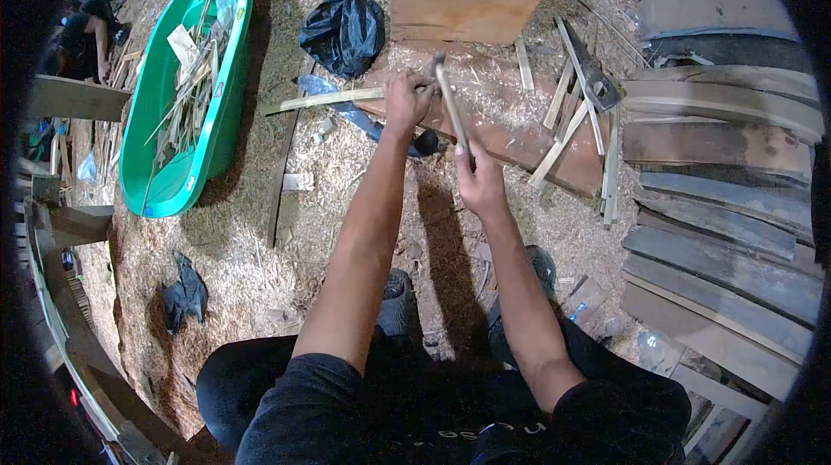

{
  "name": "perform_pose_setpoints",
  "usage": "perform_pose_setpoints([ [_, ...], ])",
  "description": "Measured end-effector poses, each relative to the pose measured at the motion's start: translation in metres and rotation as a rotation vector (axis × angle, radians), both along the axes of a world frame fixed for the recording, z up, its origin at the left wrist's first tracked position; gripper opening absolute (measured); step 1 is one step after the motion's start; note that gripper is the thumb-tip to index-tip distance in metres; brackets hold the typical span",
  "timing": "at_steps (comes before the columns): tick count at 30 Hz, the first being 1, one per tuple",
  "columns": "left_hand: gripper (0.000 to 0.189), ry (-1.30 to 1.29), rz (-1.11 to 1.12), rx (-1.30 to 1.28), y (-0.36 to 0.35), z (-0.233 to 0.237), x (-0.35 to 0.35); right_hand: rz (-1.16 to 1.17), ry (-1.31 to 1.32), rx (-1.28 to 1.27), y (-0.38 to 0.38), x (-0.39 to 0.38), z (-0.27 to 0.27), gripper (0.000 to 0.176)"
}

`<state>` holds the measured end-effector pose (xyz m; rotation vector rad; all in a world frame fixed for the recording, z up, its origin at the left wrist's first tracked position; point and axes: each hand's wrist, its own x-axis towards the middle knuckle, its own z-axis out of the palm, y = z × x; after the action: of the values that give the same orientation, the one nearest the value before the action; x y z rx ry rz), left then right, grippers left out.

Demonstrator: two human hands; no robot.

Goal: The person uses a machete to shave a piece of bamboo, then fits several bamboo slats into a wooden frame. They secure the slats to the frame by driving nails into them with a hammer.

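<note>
From the right hand slants a pale-handled hammer.

So the floor here is basically a carpet of wood shavings, pretty much everywhere you look. There's a long green tub sitting on it over to the left, and a crumpled black plastic bag just right of its upper end. A long thin dark strip runs between the two and further down, with a small whitish scrap right beside it. Lower left there's a ragged dark scrap. Biggest flat thing is a reddish-brown board, dusted with shavings, with loose narrow slats strewn across its right end.
</note>
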<state>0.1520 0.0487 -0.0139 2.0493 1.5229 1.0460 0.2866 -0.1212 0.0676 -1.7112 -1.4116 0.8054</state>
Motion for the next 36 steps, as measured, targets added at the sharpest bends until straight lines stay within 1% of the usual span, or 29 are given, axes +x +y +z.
perform_pose_setpoints([
  [3,0.020,0.041,0.003,0.008,0.002,-0.003,-0.001,-0.004,0.022,0.042,0.001,0.000,0.007,0.028],
  [4,0.022,-0.006,0.012,0.032,0.002,-0.008,-0.001,-0.018,0.078,0.058,-0.001,-0.003,0.015,0.027],
  [7,0.023,-0.036,0.025,-0.113,0.005,-0.016,0.001,0.002,0.113,-0.058,-0.002,-0.002,0.018,0.027],
  [8,0.024,-0.047,0.020,-0.118,0.004,-0.016,0.000,0.012,0.025,-0.066,-0.001,0.000,0.005,0.028],
  [11,0.024,0.020,0.016,-0.122,0.005,-0.011,0.000,-0.004,0.108,0.000,-0.003,-0.003,0.020,0.028],
  [12,0.023,-0.026,0.016,-0.116,0.002,-0.012,-0.001,-0.023,0.067,0.094,-0.001,-0.004,0.014,0.028],
  [15,0.021,0.022,0.038,-0.100,0.001,-0.010,0.002,-0.038,-0.006,0.052,0.000,-0.004,0.005,0.028],
  [16,0.021,-0.027,0.000,-0.105,0.003,-0.009,0.000,0.008,-0.035,0.009,0.001,-0.003,0.005,0.027],
  [17,0.021,-0.027,-0.002,-0.098,0.005,-0.010,0.000,-0.003,0.008,-0.012,0.001,-0.001,0.004,0.027],
  [19,0.021,-0.026,-0.002,-0.093,0.004,-0.009,-0.001,-0.023,0.093,-0.063,0.000,-0.002,0.024,0.029],
  [20,0.021,-0.062,0.003,-0.099,0.002,-0.011,-0.001,-0.030,0.116,-0.030,0.000,-0.002,0.024,0.029],
  [23,0.020,-0.015,0.018,-0.064,0.000,-0.007,0.001,-0.010,0.028,-0.049,0.000,-0.002,0.007,0.029],
  [24,0.021,-0.025,-0.006,-0.135,0.001,-0.003,0.000,0.020,-0.041,-0.059,0.002,-0.002,0.012,0.029],
  [27,0.020,0.005,0.003,-0.076,0.001,-0.005,-0.001,0.004,0.113,-0.024,-0.002,-0.002,0.027,0.026],
  [28,0.020,-0.011,0.019,-0.076,0.001,-0.010,0.001,-0.043,0.107,0.033,-0.003,-0.005,0.015,0.027],
  [29,0.020,0.002,0.020,-0.076,-0.001,-0.014,0.000,-0.022,0.060,-0.005,-0.004,-0.004,0.007,0.027],
  [31,0.020,0.024,0.022,-0.058,0.001,-0.007,0.001,0.020,-0.036,-0.061,0.001,-0.003,0.006,0.026],
  [32,0.021,-0.016,0.009,-0.121,0.001,-0.004,0.001,0.024,0.033,-0.045,0.000,-0.001,0.007,0.028],
  [34,0.021,-0.024,0.017,-0.115,0.006,-0.005,0.002,-0.029,0.058,0.016,0.003,-0.003,0.019,0.029],
  [36,0.021,-0.035,0.010,-0.113,0.002,-0.012,0.000,-0.083,0.067,0.059,0.001,-0.007,0.014,0.030],
])
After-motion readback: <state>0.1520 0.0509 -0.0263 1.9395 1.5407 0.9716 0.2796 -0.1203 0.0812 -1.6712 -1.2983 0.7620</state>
